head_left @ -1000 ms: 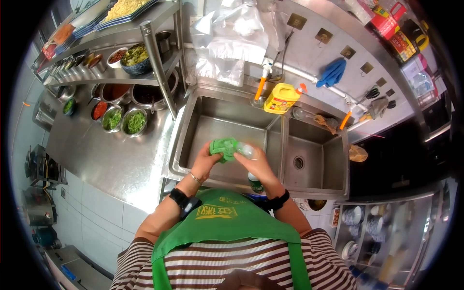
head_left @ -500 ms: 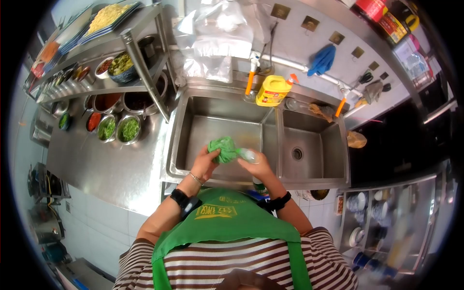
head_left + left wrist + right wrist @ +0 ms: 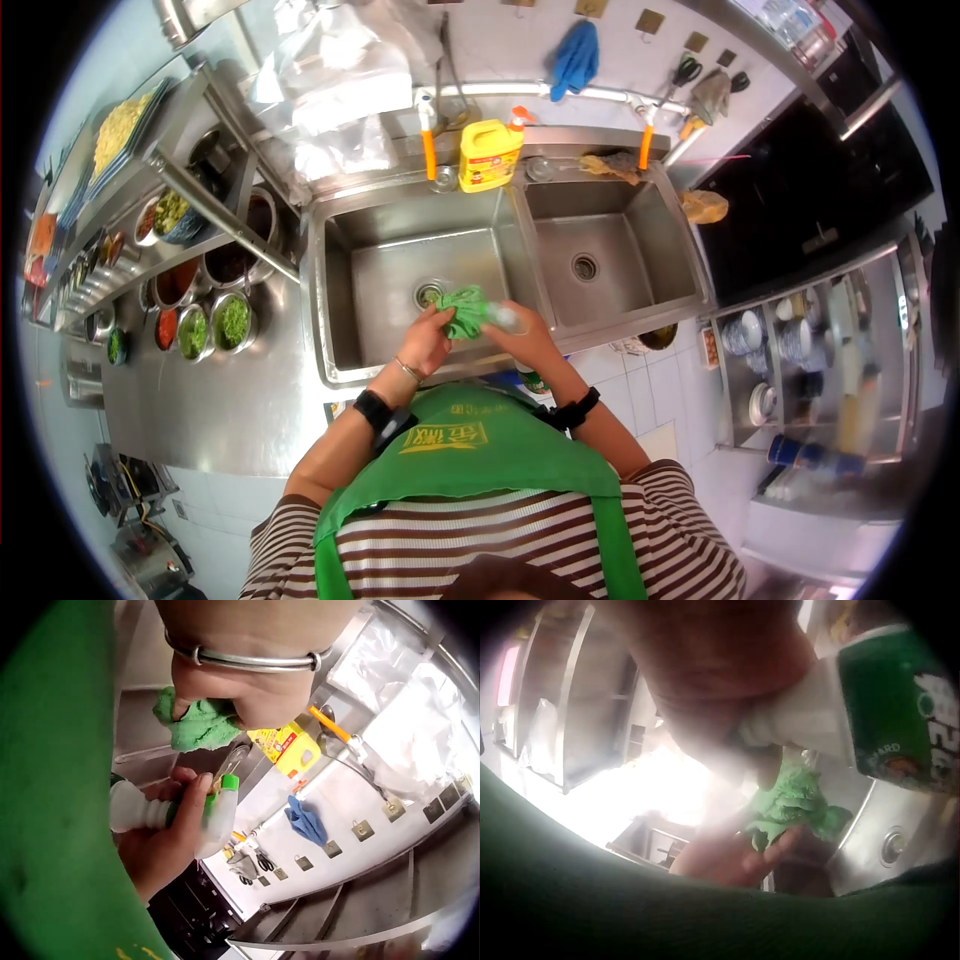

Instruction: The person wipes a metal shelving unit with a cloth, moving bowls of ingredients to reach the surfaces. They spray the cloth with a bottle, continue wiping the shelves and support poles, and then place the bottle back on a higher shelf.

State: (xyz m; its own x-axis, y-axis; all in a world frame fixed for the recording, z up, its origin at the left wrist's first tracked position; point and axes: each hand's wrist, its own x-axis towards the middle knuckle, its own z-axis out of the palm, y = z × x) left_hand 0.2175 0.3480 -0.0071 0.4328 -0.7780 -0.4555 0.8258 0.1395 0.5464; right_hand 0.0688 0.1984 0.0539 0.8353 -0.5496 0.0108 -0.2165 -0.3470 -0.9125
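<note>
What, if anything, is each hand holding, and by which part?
Left hand: a green cloth, by its bunched folds. Right hand: a spray bottle, round its neck.

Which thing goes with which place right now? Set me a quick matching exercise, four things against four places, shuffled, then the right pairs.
Things:
1. green cloth
2. green-labelled bottle
3. yellow jug
4. blue cloth

Places:
A. held in the right hand
B. hanging against the wall
C. held in the left hand
D. standing at the back of the sink

Right pairs: 1-C, 2-A, 3-D, 4-B
</note>
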